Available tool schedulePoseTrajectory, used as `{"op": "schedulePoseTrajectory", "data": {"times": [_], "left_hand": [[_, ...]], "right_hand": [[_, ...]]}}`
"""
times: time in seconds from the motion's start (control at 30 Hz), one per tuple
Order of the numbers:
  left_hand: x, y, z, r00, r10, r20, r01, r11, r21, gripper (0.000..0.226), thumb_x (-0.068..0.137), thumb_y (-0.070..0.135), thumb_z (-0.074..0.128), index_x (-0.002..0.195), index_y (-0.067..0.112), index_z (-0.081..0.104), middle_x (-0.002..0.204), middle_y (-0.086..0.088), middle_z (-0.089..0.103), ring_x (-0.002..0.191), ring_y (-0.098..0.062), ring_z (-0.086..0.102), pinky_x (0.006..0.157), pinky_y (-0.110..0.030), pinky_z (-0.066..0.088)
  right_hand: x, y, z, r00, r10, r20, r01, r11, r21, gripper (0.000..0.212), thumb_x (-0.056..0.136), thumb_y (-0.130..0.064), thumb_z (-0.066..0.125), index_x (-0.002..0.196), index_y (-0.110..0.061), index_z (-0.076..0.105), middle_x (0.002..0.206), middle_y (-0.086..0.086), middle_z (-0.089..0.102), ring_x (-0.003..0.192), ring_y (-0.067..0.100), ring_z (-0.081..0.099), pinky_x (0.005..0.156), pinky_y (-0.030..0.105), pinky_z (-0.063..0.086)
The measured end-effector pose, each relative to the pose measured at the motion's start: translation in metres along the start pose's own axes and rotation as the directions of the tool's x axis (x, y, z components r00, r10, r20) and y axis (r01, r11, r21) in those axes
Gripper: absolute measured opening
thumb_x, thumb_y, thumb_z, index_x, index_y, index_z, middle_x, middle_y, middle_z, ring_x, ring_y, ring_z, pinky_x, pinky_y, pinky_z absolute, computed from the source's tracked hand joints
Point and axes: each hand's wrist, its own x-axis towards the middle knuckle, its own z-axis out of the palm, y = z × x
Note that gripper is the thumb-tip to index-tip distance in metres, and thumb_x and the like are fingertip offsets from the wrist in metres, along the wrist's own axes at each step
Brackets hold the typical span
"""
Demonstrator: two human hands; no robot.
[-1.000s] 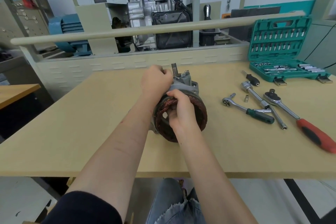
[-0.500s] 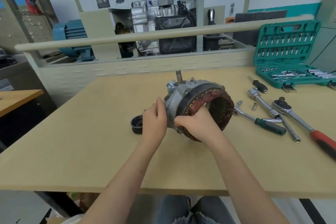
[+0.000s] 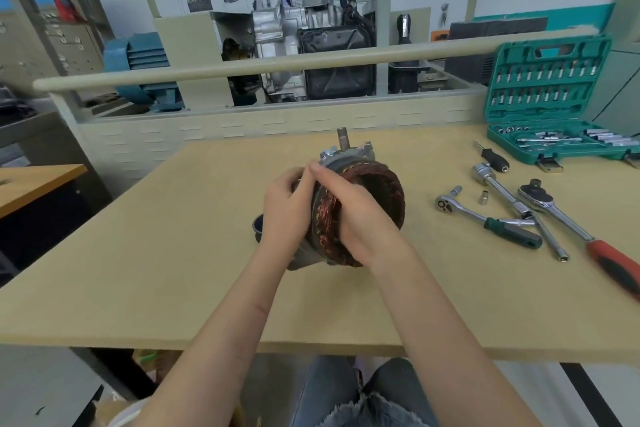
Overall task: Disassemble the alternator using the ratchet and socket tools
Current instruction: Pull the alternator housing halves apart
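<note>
Workshop wall charts and a cutaway engine display sit behind the table point(image 3: 145, 291), and mid-table is the alternator point(image 3: 360, 204), lying half on its side with its shaft point(image 3: 343, 139) poking up and away. Left hand point(image 3: 285, 210) is wrapped around the silver housing end, fingers curled onto it. Right hand point(image 3: 353, 215) grips over the exposed stator ring point(image 3: 381, 191), fingers reaching across the copper windings toward the seam. Both hands look set to pry housing and stator apart.

Here's the danger: those windings are thin lacquered wire, and fingers digging into them could nick or bend a coil. If the halves let go suddenly, the heavy housing could drop onto the table or roll toward the near edge. A small black cap point(image 3: 258, 224) sits just beside the left hand and could get knocked away.

Off to the right, well apart, lie the green-handled ratchet point(image 3: 485, 218), an extension bar point(image 3: 519, 211), a red-handled ratchet point(image 3: 581, 236), one loose socket point(image 3: 483, 198) and the open socket case point(image 3: 554, 104) — all untouched.
</note>
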Motion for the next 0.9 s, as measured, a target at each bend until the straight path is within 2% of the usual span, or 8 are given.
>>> {"op": "schedulePoseTrajectory", "data": {"times": [0.07, 0.13, 0.27, 0.37, 0.53, 0.67, 0.73, 0.9], "left_hand": [[0.000, 0.002, 0.002, 0.999, -0.039, 0.017, 0.039, 0.999, -0.019, 0.033, 0.081, 0.048, 0.056, 0.073, 0.017, 0.065, 0.077, -0.004, 0.069, 0.080, -0.017, 0.065, 0.074, -0.039, 0.051], [0.002, 0.007, 0.005, 0.996, -0.080, 0.037, 0.081, 0.996, -0.029, 0.039, 0.070, 0.055, 0.060, 0.079, 0.019, 0.070, 0.081, -0.001, 0.072, 0.085, -0.018, 0.067, 0.082, -0.043, 0.053], [0.005, 0.014, 0.013, 0.995, -0.076, 0.068, 0.075, 0.997, 0.011, 0.031, 0.070, 0.056, 0.059, 0.075, 0.029, 0.073, 0.073, 0.008, 0.072, 0.078, -0.007, 0.067, 0.072, -0.032, 0.054], [0.010, 0.018, 0.016, 0.997, -0.041, 0.072, 0.037, 0.998, 0.053, 0.024, 0.077, 0.052, 0.061, 0.077, 0.030, 0.071, 0.072, 0.012, 0.070, 0.074, 0.001, 0.064, 0.062, -0.017, 0.047], [0.016, 0.017, 0.015, 0.993, 0.004, 0.121, -0.008, 1.000, 0.026, 0.024, 0.082, 0.041, 0.063, 0.087, 0.019, 0.071, 0.084, 0.002, 0.071, 0.085, -0.013, 0.066, 0.076, -0.030, 0.053], [0.011, 0.006, 0.001, 0.993, -0.002, 0.122, 0.006, 0.999, -0.034, 0.025, 0.087, 0.038, 0.057, 0.087, 0.016, 0.070, 0.086, -0.003, 0.071, 0.088, -0.018, 0.066, 0.077, -0.032, 0.052], [0.003, -0.005, -0.004, 0.995, -0.008, 0.100, 0.015, 0.997, -0.074, 0.023, 0.091, 0.036, 0.052, 0.084, 0.021, 0.068, 0.084, 0.001, 0.070, 0.086, -0.014, 0.066, 0.072, -0.025, 0.051], [-0.016, -0.034, -0.006, 0.979, -0.187, 0.077, 0.199, 0.960, -0.198, 0.028, 0.097, 0.037, 0.038, 0.086, 0.034, 0.064, 0.084, 0.014, 0.069, 0.082, 0.003, 0.065, 0.065, -0.011, 0.049]], "right_hand": [[0.004, 0.002, 0.007, 0.986, 0.026, -0.162, -0.018, 0.998, 0.052, 0.085, 0.063, -0.039, 0.075, 0.134, -0.007, 0.041, 0.124, 0.010, 0.057, 0.111, 0.026, 0.056, 0.095, 0.045, 0.046], [0.004, 0.001, 0.008, 0.974, 0.026, -0.225, 0.006, 0.990, 0.140, 0.074, 0.069, -0.031, 0.073, 0.132, -0.007, 0.044, 0.120, 0.010, 0.059, 0.107, 0.026, 0.058, 0.090, 0.044, 0.049], [0.001, -0.005, 0.001, 0.974, -0.025, -0.226, 0.063, 0.985, 0.162, 0.042, 0.079, -0.029, 0.068, 0.116, -0.010, 0.059, 0.108, 0.008, 0.065, 0.099, 0.022, 0.063, 0.086, 0.039, 0.051], [0.001, -0.009, -0.002, 0.975, -0.040, -0.217, 0.084, 0.976, 0.200, 0.036, 0.083, -0.029, 0.064, 0.113, -0.009, 0.060, 0.110, 0.010, 0.064, 0.101, 0.024, 0.062, 0.090, 0.042, 0.050], [0.002, -0.007, -0.003, 0.970, -0.081, -0.228, 0.120, 0.979, 0.163, 0.043, 0.083, -0.027, 0.065, 0.119, -0.005, 0.056, 0.111, 0.010, 0.064, 0.102, 0.023, 0.062, 0.094, 0.041, 0.048], [0.003, 0.000, 0.002, 0.976, -0.122, -0.179, 0.118, 0.993, -0.032, 0.038, 0.082, -0.030, 0.065, 0.114, -0.009, 0.058, 0.108, 0.006, 0.064, 0.103, 0.020, 0.060, 0.094, 0.039, 0.048], [0.004, 0.005, 0.003, 0.987, -0.115, -0.115, 0.089, 0.973, -0.211, 0.037, 0.082, -0.035, 0.064, 0.111, -0.013, 0.060, 0.107, 0.004, 0.065, 0.103, 0.020, 0.060, 0.092, 0.039, 0.048], [0.011, 0.001, 0.001, 0.999, -0.018, -0.033, -0.007, 0.783, -0.622, 0.042, 0.081, -0.044, 0.061, 0.105, -0.009, 0.064, 0.102, 0.008, 0.067, 0.096, 0.022, 0.061, 0.093, 0.043, 0.047]]}}
